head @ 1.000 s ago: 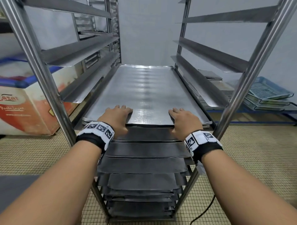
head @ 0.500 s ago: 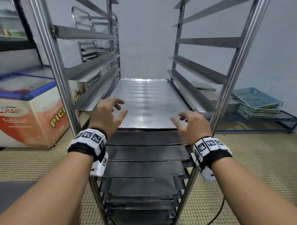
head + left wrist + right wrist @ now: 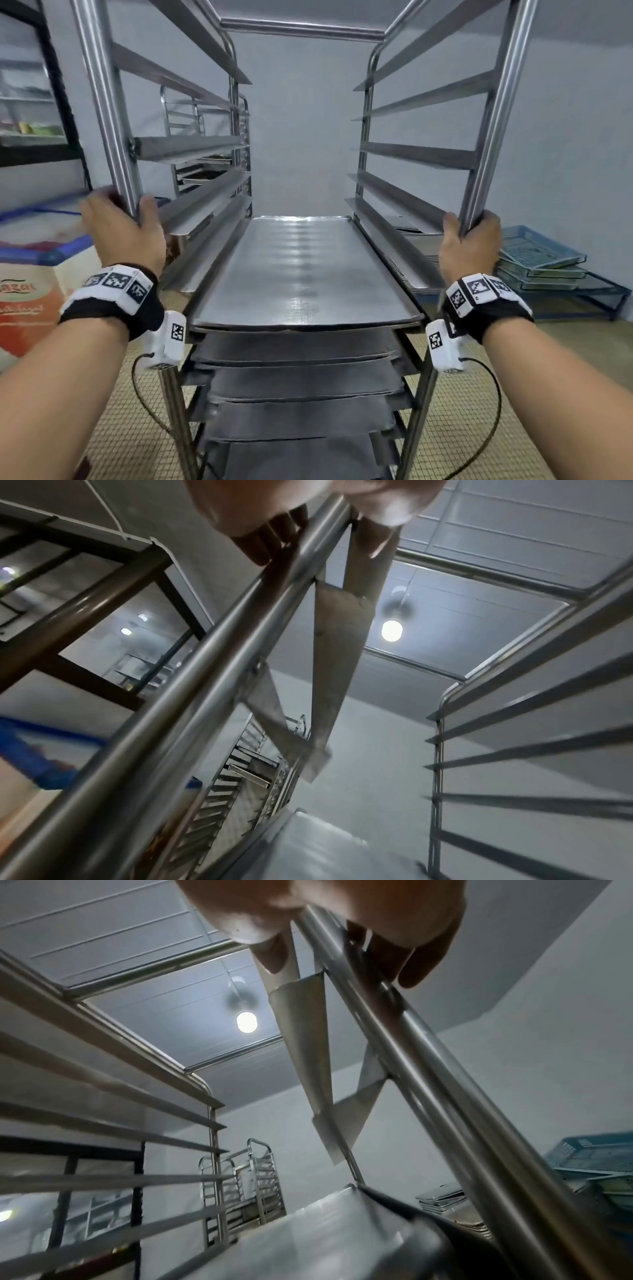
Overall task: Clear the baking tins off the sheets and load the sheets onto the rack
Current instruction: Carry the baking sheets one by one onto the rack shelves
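Observation:
A steel rack point(image 3: 301, 27) stands right in front of me. Its top loaded sheet point(image 3: 301, 274) lies flat on the side rails, and several more sheets point(image 3: 298, 377) sit on the rails below. My left hand point(image 3: 120, 229) grips the rack's front left post point(image 3: 106, 102); in the left wrist view the fingers point(image 3: 274, 539) curl round that post point(image 3: 205, 669). My right hand point(image 3: 469, 243) grips the front right post point(image 3: 496, 102), with fingers point(image 3: 404, 958) wrapped round the tube point(image 3: 428, 1069). No baking tins are in view.
A chest freezer point(image 3: 30, 274) stands at the left, close to the rack. Blue mesh trays point(image 3: 541, 260) are stacked on a low frame at the right, with metal sheets point(image 3: 421, 229) piled behind the rack's right side. Another rack point(image 3: 202, 137) stands behind at the left. The floor is tiled.
Both hands have left the top sheet's front edge, risen and spread outward, and now grip the rack's two front posts. The view has tilted upward.

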Demonstrator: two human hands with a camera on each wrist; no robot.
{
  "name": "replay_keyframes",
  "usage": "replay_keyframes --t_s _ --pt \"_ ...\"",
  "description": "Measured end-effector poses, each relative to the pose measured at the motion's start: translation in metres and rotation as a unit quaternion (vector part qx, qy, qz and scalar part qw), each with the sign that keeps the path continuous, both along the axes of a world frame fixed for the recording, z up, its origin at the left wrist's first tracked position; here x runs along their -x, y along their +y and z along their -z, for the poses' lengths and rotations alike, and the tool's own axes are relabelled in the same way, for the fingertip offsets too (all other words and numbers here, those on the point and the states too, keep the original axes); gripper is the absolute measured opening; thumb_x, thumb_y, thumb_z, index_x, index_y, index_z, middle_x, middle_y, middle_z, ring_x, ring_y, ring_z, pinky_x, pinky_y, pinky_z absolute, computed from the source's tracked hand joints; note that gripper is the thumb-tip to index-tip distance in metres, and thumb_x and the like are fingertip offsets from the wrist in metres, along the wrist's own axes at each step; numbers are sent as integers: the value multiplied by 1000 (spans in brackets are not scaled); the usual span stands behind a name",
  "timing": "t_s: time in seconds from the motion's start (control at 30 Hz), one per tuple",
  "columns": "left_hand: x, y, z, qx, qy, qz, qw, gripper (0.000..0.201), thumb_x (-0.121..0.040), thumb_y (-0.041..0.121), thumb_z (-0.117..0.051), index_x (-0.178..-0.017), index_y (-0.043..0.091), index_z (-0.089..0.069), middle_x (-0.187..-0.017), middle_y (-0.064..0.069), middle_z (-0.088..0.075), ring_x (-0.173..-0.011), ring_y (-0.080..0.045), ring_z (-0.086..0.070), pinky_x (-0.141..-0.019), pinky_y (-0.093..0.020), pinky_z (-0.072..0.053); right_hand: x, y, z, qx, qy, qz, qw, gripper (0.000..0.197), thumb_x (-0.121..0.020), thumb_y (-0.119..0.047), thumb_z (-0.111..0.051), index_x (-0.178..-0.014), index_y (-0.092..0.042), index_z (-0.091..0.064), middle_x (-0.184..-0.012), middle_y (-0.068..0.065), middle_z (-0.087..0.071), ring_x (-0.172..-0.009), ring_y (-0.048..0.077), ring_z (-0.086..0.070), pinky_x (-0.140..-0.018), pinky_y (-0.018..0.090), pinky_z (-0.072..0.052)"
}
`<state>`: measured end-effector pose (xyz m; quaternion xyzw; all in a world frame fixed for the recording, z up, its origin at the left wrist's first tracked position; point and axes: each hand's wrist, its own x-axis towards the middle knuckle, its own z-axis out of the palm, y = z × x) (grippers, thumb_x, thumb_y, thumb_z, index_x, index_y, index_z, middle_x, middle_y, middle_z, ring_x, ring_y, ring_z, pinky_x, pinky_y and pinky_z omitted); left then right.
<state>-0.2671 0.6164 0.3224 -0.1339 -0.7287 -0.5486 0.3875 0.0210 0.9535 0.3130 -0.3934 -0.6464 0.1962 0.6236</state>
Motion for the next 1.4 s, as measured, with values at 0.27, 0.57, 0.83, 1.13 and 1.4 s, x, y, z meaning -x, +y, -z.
replay_keyframes --t_s 0.27,0.57,0.83,1.13,1.4 --pt "30 15 -3 -14 10 -21 1000 42 -92 32 -51 -110 -7 -49 -108 -32 -56 -97 -45 -55 -79 -49 -43 15 24 -10 1 10 51 999 32 -93 -27 -51 -104 2 -48 -80 13 -50 -70 30 -48 -60 33 -32" --pt "48 38 -5 -33 1 -23 999 43 -92 33 -51 -111 -6 -52 -108 -30 -58 -97 -44 -56 -79 -47 -44 45 47 -10 -1 26 66 998 32 -89 -31 -50 -99 0 -50 -74 12 -52 -66 30 -52 -58 38 -46" --pt "75 76 -9 -38 4 -8 999 35 -96 24 -53 -111 -7 -52 -109 -29 -57 -98 -40 -55 -80 -43 -38 89 81 -11 13 27 58 998 32 -91 -30 -50 -103 0 -50 -77 12 -51 -68 30 -53 -64 42 -49" --pt "133 129 -10 -43 20 -14 999 32 -95 22 -53 -107 -8 -52 -104 -29 -58 -93 -39 -55 -73 -37 -33 147 133 -9 17 33 49 998 32 -89 -31 -48 -101 -2 -49 -78 16 -54 -72 39 -60 -65 50 -53" --pt "177 175 -12 -31 -4 -15 999 31 -96 19 -54 -108 -10 -52 -107 -31 -57 -94 -41 -54 -66 -23 -22 193 180 -11 21 59 47 997 29 -89 -27 -49 -101 -2 -51 -76 13 -51 -65 30 -47 -59 33 -36"
